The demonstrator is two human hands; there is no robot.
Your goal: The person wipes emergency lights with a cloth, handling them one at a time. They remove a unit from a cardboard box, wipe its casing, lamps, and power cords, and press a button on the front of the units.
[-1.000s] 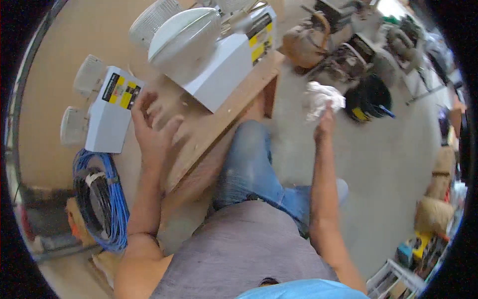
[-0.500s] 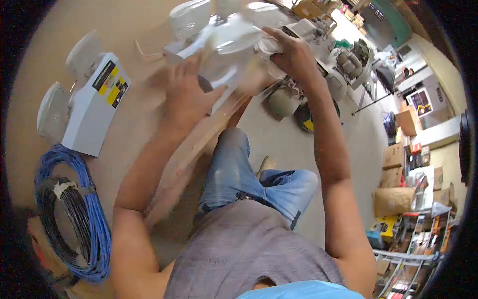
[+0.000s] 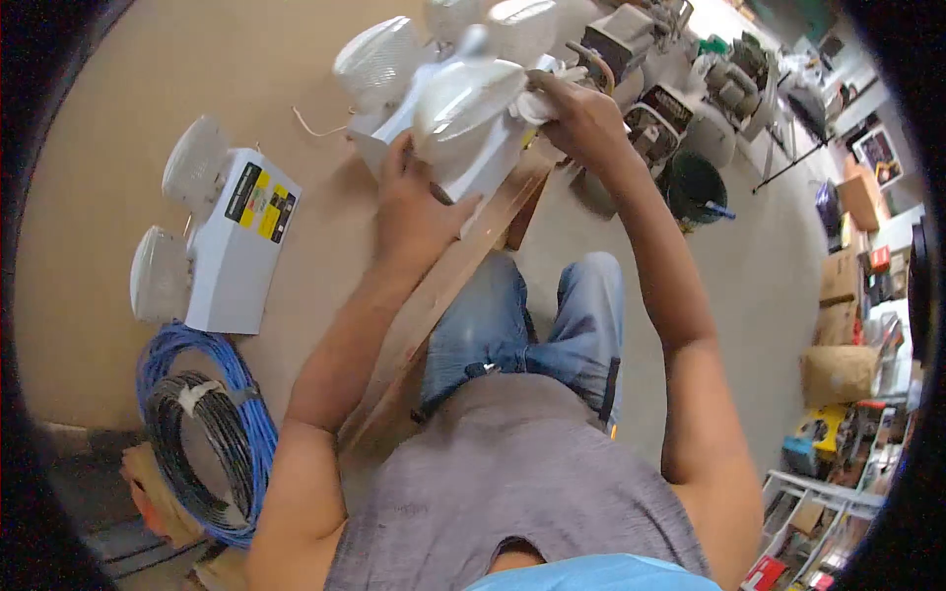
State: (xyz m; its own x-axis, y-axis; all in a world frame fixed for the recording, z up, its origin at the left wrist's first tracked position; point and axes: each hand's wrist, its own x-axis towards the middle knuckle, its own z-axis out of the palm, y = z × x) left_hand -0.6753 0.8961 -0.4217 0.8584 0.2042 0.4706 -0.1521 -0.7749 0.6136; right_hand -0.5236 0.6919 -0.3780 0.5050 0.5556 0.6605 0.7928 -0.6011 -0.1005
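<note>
A white twin-head emergency light (image 3: 473,172) stands at the table edge, its near clear lamp head (image 3: 468,103) facing me. My left hand (image 3: 419,212) grips the near side of its housing, thumb apart from the fingers. At the lamp head's right side, my right hand (image 3: 583,120) is closed on a white, crumpled, cloth-like piece (image 3: 537,104). Its fingertips are partly hidden. Right behind is another emergency light (image 3: 379,74), partly covered by the first. A third emergency light (image 3: 232,246), with a yellow and black label, stands to the left.
Blue and black cable coils (image 3: 202,433) lie at the lower left of the brown table (image 3: 325,187). On the floor to the right are a dark bucket (image 3: 693,187) and dusty machines (image 3: 660,123). Shelves with boxes (image 3: 838,374) line the far right.
The view has shifted, so the table things appear further right and lower. My left hand stays on the emergency light, and my right hand stays by its lamp head with the white cloth-like piece.
</note>
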